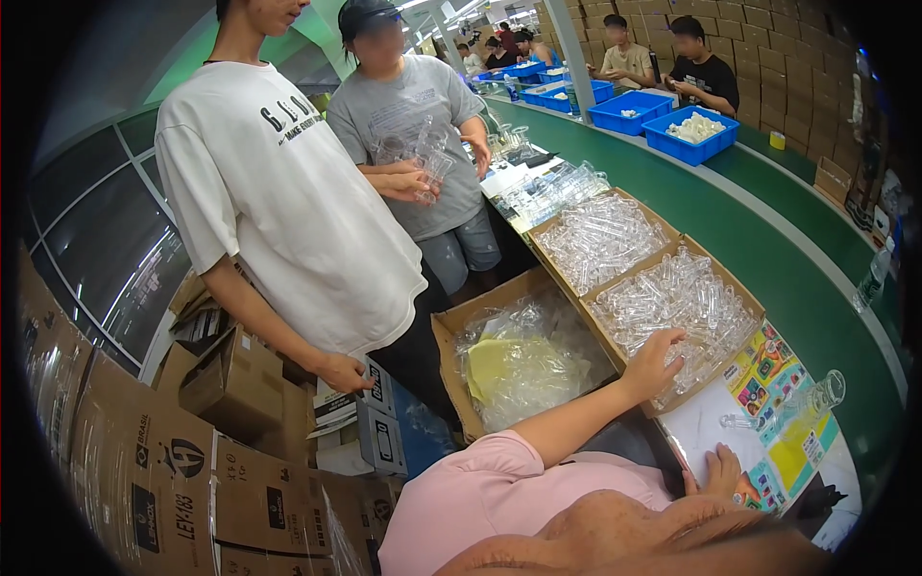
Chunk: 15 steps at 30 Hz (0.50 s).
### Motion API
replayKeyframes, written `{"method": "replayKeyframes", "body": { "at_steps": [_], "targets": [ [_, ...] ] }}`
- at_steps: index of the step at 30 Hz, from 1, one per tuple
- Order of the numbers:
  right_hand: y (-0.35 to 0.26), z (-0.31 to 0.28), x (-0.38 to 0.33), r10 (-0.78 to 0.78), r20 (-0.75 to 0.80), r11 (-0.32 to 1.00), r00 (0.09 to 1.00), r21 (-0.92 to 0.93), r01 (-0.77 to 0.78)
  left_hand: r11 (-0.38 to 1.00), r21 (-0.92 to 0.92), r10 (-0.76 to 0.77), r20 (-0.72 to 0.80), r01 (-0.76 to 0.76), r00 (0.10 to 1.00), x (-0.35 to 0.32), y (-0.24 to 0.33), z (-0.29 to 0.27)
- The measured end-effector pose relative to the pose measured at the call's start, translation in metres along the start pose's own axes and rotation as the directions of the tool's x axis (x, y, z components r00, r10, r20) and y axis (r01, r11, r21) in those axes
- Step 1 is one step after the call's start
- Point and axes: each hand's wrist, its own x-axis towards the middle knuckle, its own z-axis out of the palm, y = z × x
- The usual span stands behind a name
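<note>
My left hand reaches forward into a cardboard box full of small clear plastic pieces. Its fingers are spread and rest on top of the pieces; I see nothing gripped. My right hand lies flat and low on a white sheet next to colourful printed labels. A clear plastic tube lies across those labels, to the right of both hands. My pink sleeve fills the lower edge.
A second box of clear pieces sits behind the first. An open box with a crumpled plastic bag is to the left. Two people stand at left, one holding clear pieces. A green conveyor and blue bins run to the right; stacked cartons at lower left.
</note>
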Motion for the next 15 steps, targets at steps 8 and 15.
{"method": "replayKeyframes", "body": {
  "at_steps": [8,15],
  "targets": [
    [-0.003,-0.001,0.002,0.002,0.002,1.0,1.0,-0.006,-0.002,0.994,0.108,0.024,-0.034,-0.021,0.999,-0.002,-0.006,0.0],
    [-0.004,-0.001,0.002,0.006,0.007,1.0,1.0,-0.014,-0.006,0.993,-0.027,-0.111,0.029,0.112,0.993,-0.003,-0.007,0.001]
  ]
}}
